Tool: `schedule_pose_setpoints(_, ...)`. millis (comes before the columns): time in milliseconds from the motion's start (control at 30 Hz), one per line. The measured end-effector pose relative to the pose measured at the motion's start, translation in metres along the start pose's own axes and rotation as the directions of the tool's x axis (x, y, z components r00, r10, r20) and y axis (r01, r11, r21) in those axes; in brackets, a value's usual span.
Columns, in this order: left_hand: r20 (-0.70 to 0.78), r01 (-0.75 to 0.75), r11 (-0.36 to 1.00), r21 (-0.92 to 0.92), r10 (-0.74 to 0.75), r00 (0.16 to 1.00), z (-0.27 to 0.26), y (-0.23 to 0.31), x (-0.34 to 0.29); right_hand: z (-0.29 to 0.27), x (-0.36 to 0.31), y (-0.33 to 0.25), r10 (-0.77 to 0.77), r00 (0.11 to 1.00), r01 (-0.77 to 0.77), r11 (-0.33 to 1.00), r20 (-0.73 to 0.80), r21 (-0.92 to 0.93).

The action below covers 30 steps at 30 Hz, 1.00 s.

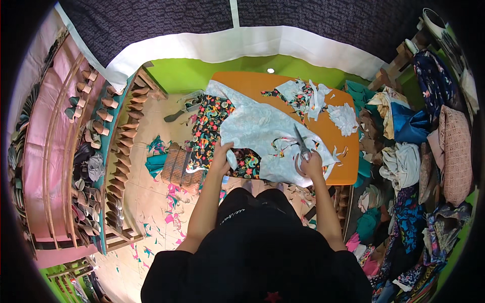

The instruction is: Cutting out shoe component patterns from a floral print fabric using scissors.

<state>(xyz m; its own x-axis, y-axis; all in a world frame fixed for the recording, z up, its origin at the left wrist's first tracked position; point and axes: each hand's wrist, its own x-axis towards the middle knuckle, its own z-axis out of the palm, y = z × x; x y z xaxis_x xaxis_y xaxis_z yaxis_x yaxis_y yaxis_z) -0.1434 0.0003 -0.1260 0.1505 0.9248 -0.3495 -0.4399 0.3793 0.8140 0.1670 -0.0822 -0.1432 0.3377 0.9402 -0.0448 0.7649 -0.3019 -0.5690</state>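
A large piece of fabric, pale on one face and black with a bright floral print on the other, lies across the orange table and hangs over its left side. My left hand grips a folded edge of it at the near left. In my right hand, at the near right of the cloth, is a pair of scissors, blades pointing away from me. Below the blades, a gap in the pale cloth shows some floral print. Cut floral scraps and crumpled white scraps lie at the far right of the table.
Shoe racks with rows of shoe forms stand at the left. Folded and heaped fabrics fill the right side. A brown woven-patterned box sits on the floor, with pink and teal scraps scattered around. A dark curtain hangs at the back.
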Motion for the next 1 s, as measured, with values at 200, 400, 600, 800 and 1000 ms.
schedule_pose_setpoints(200, -0.057, 0.264, 0.864, -0.429, -0.317, 0.947, -0.026, 0.003, 0.004, 0.007, -0.006, -0.043, 0.144, 0.943, -0.319, 0.656, 0.301, 0.684)
schedule_pose_setpoints(400, 0.022, 0.468, 0.862, -0.193, -0.473, 0.881, -0.054, -0.003, -0.005, 0.053, 0.007, -0.106, 0.08, 0.867, -0.498, 0.079, 0.492, 0.864)
schedule_pose_setpoints(600, -0.118, 0.193, 0.957, 0.218, -0.17, 0.978, -0.063, 0.0, -0.015, 0.06, 0.014, -0.076, 0.197, 0.976, -0.194, 0.613, 0.09, 0.766)
schedule_pose_setpoints(800, -0.031, 0.159, 0.98, 0.124, -0.156, 0.987, -0.064, 0.003, -0.008, 0.03, 0.006, -0.092, 0.117, 0.99, -0.05, 0.804, -0.075, 0.593)
schedule_pose_setpoints(1000, 0.247, 0.432, 0.862, -0.266, -0.372, 0.895, -0.07, 0.0, 0.017, 0.067, -0.012, -0.129, 0.044, 0.824, -0.503, 0.514, 0.565, 0.695)
